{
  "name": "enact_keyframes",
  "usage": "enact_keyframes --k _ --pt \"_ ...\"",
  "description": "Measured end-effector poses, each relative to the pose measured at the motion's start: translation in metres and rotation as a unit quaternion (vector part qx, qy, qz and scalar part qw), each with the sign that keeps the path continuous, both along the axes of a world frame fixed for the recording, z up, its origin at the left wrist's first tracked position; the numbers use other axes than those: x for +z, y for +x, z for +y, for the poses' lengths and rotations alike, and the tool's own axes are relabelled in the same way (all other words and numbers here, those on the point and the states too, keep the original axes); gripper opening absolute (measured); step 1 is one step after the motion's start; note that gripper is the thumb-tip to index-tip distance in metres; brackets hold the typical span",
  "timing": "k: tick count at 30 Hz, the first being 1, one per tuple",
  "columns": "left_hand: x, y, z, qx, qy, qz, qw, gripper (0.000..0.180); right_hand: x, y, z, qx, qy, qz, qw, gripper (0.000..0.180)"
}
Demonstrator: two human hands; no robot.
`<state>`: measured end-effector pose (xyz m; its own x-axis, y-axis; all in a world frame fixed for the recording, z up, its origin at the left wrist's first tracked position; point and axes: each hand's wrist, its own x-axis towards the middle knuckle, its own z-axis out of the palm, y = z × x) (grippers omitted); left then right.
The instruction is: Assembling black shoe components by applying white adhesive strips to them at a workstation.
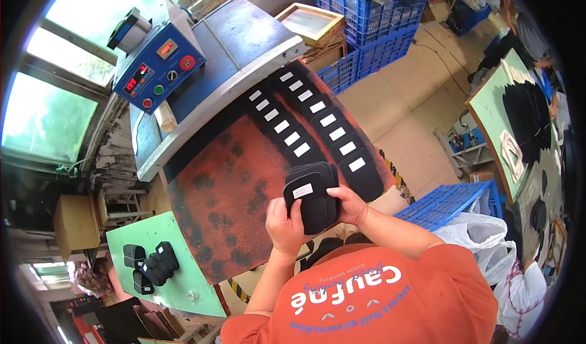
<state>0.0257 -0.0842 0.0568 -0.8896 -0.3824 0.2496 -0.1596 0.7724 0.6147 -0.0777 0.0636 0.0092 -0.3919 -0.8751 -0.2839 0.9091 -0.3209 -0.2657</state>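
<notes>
A stack of black rounded pads (318,208) is held between my two hands in front of my chest, over the near edge of the red table. The top pad carries a white label. My left hand (284,227) grips the stack's left edge, its thumb on the top pad. From the right, my right hand (349,205) clasps the other side, thumb lying on the pads and fingers hidden beneath. Just beyond the stack, two rows of overlapping black pads (362,184) with white labels run away along the table's right side.
The red, dark-stained table (213,203) adjoins a press machine with a blue control box (160,69). On a green table (201,295) at lower left lie more black pad bundles (160,263). Blue crates (384,23) stand beyond; a blue rack (448,203) is at right.
</notes>
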Motion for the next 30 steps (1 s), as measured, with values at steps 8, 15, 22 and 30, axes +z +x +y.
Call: enact_keyframes --k 8,15,22,30 --pt "-0.05 -0.05 0.004 0.105 0.554 0.002 0.826 0.02 0.014 -0.024 0.09 -0.13 0.03 0.081 0.988 0.06" --pt "-0.07 -0.062 0.004 0.17 0.375 -0.08 0.908 0.022 0.005 -0.017 0.101 -0.151 0.063 0.099 0.981 0.066" --pt "-0.005 -0.041 0.04 0.018 0.511 -0.085 0.855 0.017 0.005 -0.004 0.089 -0.135 0.157 0.084 0.975 0.053" --pt "-0.053 -0.035 0.017 0.15 0.51 -0.049 0.846 0.009 0.003 -0.027 0.126 -0.158 0.107 0.046 0.981 0.047"
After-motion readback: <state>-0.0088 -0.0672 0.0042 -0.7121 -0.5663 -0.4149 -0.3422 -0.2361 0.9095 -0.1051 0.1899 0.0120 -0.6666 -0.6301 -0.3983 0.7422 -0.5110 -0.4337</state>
